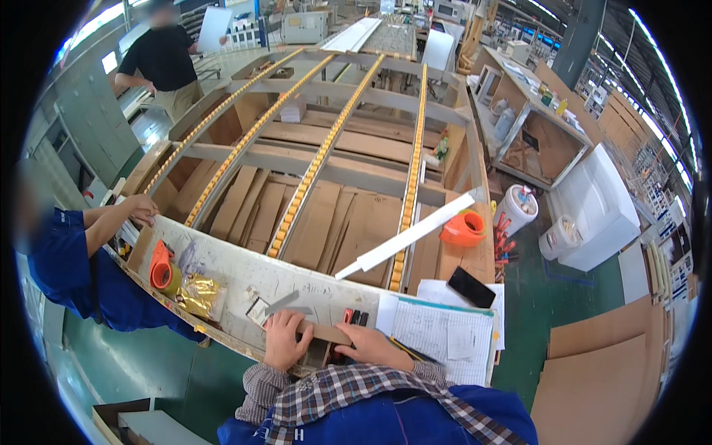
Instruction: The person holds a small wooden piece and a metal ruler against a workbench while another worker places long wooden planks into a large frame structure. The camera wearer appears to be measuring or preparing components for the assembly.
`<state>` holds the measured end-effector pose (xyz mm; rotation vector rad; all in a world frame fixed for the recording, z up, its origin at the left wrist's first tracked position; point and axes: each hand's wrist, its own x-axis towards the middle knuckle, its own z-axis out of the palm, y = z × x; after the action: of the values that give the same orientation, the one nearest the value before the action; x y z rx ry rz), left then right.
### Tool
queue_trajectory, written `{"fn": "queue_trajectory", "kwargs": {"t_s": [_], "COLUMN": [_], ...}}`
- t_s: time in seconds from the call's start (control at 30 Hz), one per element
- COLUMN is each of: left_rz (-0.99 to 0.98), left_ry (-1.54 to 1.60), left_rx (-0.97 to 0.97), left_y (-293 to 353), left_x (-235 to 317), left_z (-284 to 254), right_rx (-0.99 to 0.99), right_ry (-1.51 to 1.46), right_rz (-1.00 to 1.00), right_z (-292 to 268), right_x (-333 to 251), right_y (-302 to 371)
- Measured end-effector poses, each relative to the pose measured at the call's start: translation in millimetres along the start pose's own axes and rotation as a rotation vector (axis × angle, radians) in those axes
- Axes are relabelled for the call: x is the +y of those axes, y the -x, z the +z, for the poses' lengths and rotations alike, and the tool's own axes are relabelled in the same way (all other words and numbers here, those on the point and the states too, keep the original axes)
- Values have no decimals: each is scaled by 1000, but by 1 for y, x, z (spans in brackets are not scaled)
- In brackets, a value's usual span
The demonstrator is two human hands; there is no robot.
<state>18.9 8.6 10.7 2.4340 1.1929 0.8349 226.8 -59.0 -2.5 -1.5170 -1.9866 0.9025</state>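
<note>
At the near edge of the bench, a short flat brown strip spans the gap between my two hands; whether it is cardboard or wood I cannot tell. My left hand closes over its left end. My right hand grips the right end, thumb and fingers at its edge. Just beyond my left hand lie a thin grey strip and a small printed card. Small red and black pieces lie beside my right fingers. A dark opening shows below the brown strip, its contents mostly hidden.
Right of my hands are written sheets and a black phone. A long white strip slants across yellow roller tracks. Orange tape dispensers and a gold packet flank the bench. A co-worker's hands rest at the left end.
</note>
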Motion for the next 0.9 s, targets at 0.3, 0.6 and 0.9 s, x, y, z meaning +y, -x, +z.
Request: {"fn": "queue_trajectory", "kwargs": {"t_s": [0.3, 0.6, 0.9], "left_rz": [-31, -7, 6], "left_ry": [-17, -1, 13], "left_rx": [-34, 4, -3], "left_y": [-1, 5, -1], "left_x": [-4, -8, -4], "left_z": [4, 6, 6], "right_rx": [-43, -112, -11], "right_ry": [-32, -23, -24], "right_rz": [49, 81, 47], "right_z": [-6, 2, 0], "right_x": [-4, 4, 1], "right_y": [-1, -2, 1]}}
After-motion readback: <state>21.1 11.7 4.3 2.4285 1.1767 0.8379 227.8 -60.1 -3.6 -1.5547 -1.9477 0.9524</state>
